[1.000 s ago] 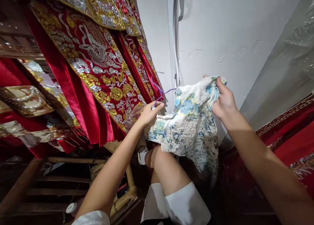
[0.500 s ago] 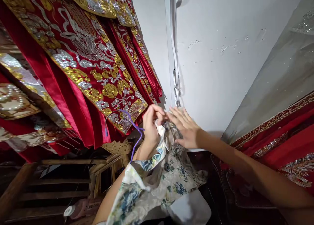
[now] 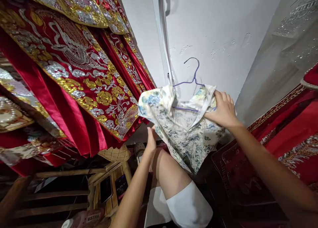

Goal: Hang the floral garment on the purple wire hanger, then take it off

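A white shirt with a blue and green floral print (image 3: 184,135) hangs on a purple wire hanger (image 3: 195,76), its hook pointing up. The hanger's lower bar shows through the open neckline. My right hand (image 3: 223,110) grips the shirt at its right shoulder, thumb on the front and fingers over the top. On the other side, my left hand (image 3: 151,140) is beside the shirt's left edge, below the shoulder. Its thumb shows, but the fingers are mostly hidden, so its hold is unclear.
Red embroidered garments (image 3: 99,88) hang on the left, more red cloth (image 3: 298,132) on the right. A white wall (image 3: 211,29) with a vertical strip (image 3: 161,35) stands ahead. Two phones (image 3: 121,185) rest on a wooden stand; a bottle (image 3: 84,218) is lower left.
The hanger, which hung beside my left wrist, is now inside the shirt. The shirt is spread out and raised. My right hand has moved right onto its shoulder; my left hand is lower.
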The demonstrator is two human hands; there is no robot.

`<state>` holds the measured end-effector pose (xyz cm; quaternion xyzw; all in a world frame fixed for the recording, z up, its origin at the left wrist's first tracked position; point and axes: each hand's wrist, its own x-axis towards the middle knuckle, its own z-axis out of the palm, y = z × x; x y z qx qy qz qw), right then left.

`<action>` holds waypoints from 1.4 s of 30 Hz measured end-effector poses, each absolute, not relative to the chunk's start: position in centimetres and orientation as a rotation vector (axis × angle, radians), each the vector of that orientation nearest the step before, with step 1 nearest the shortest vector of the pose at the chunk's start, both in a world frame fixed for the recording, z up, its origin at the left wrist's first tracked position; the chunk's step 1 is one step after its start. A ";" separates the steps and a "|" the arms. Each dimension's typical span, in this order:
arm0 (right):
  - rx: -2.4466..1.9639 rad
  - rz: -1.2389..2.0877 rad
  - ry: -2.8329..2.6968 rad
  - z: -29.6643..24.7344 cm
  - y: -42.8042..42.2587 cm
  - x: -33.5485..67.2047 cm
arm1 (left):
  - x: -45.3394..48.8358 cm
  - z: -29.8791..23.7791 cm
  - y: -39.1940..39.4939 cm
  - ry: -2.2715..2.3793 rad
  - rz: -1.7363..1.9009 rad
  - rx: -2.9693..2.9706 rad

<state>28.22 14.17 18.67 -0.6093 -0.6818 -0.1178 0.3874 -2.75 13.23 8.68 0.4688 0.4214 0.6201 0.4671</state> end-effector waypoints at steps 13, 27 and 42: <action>-1.468 -0.241 -1.768 15.2 12.3 24.5 | 1.0 -3.4 6.2 1.218 1.688 0.883; -1.176 1.357 -1.138 0.7 4.2 15.6 | 2.4 0.4 3.3 1.121 1.359 0.961; -1.127 1.403 -0.975 4.7 3.3 15.8 | 5.6 -1.6 2.3 1.671 1.887 1.232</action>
